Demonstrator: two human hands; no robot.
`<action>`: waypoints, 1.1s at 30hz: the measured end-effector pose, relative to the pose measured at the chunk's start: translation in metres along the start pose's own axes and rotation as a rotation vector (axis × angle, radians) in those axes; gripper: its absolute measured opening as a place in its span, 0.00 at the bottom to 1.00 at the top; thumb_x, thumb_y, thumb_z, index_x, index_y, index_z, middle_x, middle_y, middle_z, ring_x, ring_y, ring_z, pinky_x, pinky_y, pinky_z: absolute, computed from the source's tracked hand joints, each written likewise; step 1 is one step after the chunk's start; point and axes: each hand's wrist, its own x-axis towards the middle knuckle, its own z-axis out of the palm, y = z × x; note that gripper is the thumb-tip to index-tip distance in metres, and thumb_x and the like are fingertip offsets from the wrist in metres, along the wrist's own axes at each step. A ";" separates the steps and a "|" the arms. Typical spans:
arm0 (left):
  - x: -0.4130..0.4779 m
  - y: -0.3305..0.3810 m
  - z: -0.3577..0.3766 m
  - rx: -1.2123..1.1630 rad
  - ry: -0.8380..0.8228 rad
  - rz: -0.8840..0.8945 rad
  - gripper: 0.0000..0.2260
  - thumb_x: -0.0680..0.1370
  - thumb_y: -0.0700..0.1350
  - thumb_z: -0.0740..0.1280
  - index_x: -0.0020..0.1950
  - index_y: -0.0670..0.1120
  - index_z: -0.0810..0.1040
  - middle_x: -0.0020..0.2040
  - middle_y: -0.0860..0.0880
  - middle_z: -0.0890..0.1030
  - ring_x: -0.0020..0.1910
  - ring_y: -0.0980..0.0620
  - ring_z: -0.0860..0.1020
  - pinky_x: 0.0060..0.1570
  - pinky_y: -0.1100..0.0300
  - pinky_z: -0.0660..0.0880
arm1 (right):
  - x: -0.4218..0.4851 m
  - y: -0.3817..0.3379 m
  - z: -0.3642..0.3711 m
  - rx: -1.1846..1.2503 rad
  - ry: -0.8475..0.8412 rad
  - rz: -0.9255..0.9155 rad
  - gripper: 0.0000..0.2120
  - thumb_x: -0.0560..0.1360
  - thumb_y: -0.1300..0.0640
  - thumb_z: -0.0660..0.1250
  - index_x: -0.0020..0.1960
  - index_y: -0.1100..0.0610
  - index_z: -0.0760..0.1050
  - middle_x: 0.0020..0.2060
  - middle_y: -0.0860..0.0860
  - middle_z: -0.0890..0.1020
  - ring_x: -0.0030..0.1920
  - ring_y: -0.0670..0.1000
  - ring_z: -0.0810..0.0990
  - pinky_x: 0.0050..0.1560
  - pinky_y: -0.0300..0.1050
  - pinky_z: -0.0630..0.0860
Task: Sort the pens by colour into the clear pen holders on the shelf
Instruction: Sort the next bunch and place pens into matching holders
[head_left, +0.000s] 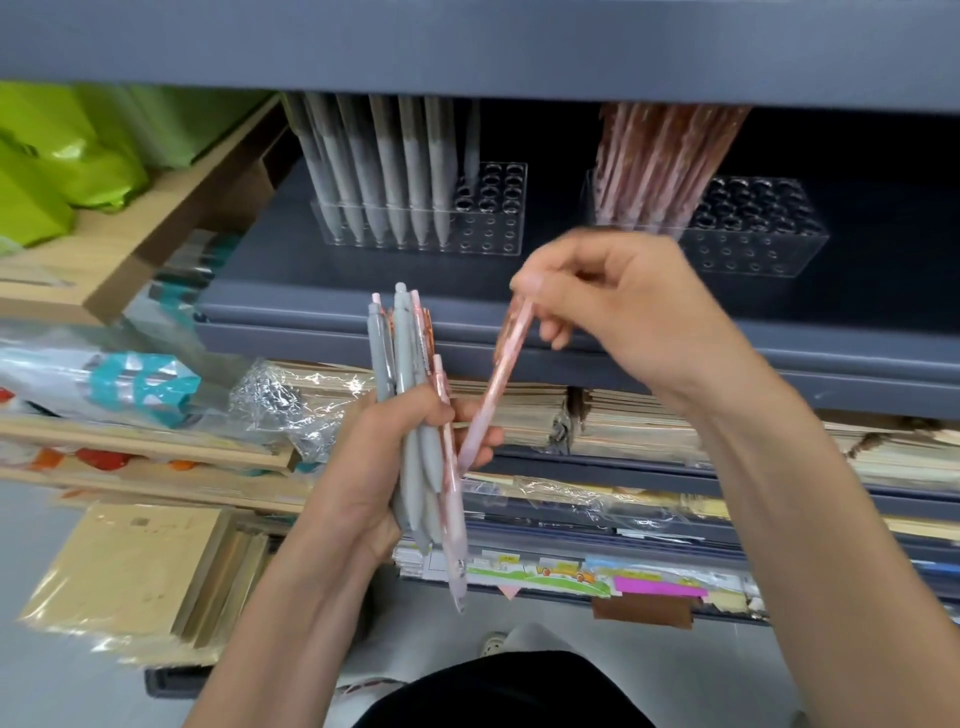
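Drawing one pink pen (493, 395) out of the mixed bunch, bound for the pink holder on the shelf (363, 312).

Right hand (623, 312) pinches the pink pen near its upper end between thumb and curled fingers; the pen slants down to the left hand (363, 467), which is closed round an upright bunch of grey and pink pens (402, 353) below the shelf edge. Grey holder (498, 208) stands to the left, pink holder (753, 234) well apart to its right, and both show free holes at their right ends. Recommended: lift the pen fully clear of the bunch, turn it upright, then lower it into a free hole beside the pink ones. One pink pen hangs low in the bunch, so a firm left grip is advised.
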 end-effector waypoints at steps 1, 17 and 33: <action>-0.001 -0.001 0.001 0.028 0.004 0.000 0.11 0.63 0.36 0.64 0.44 0.35 0.74 0.32 0.39 0.80 0.31 0.43 0.83 0.28 0.58 0.79 | 0.001 -0.001 -0.003 0.041 0.037 -0.007 0.03 0.76 0.62 0.69 0.44 0.59 0.81 0.35 0.55 0.82 0.33 0.49 0.79 0.34 0.42 0.78; 0.003 -0.008 0.033 0.109 0.000 0.075 0.10 0.62 0.35 0.65 0.42 0.39 0.71 0.25 0.44 0.73 0.23 0.48 0.74 0.23 0.60 0.73 | -0.039 0.011 0.006 0.167 0.134 0.174 0.10 0.71 0.59 0.76 0.50 0.60 0.80 0.34 0.54 0.83 0.33 0.51 0.82 0.35 0.42 0.79; 0.005 -0.009 0.046 0.068 -0.018 0.055 0.08 0.63 0.38 0.66 0.41 0.43 0.76 0.31 0.47 0.76 0.25 0.51 0.75 0.24 0.62 0.72 | -0.007 0.017 -0.121 0.176 0.823 -0.235 0.06 0.74 0.70 0.67 0.47 0.60 0.74 0.35 0.49 0.83 0.40 0.52 0.83 0.47 0.49 0.82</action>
